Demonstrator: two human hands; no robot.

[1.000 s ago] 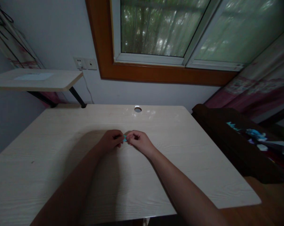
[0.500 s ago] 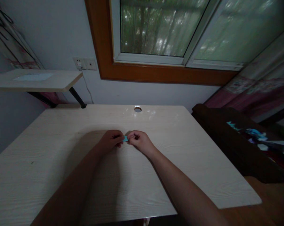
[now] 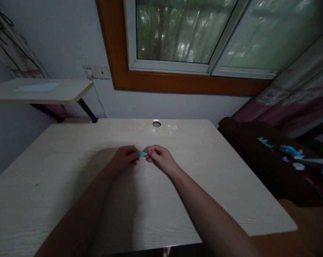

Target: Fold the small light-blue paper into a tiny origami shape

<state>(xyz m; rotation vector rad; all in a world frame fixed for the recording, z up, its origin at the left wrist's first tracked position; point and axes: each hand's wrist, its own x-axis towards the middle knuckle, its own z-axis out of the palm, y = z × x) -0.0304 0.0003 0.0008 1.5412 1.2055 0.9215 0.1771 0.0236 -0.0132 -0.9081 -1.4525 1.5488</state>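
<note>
Between my two hands is a small piece of turquoise folded paper point(image 3: 142, 154), its visible part tapering to a point on the right. My left hand point(image 3: 126, 156) pinches its wider end, and the fingers hide that part. The thumb and fingertips of my right hand point(image 3: 159, 155) are closed on the pointed tip. Both hands are low over the middle of the pale wood-grain desk point(image 3: 161, 200), and a shadow falls to the left.
A raised shelf point(image 3: 78, 93) with a white sheet point(image 3: 37, 87) on it stands at the back left. The desk has a round cable hole point(image 3: 156, 124) at its back edge. To the right, a dark brown piece of furniture point(image 3: 247, 142) carries blue paper pieces point(image 3: 291, 152).
My right hand's fingers have shifted slightly right toward the paper's tip. More of the turquoise paper shows between the hands, now as a pointed shape.
</note>
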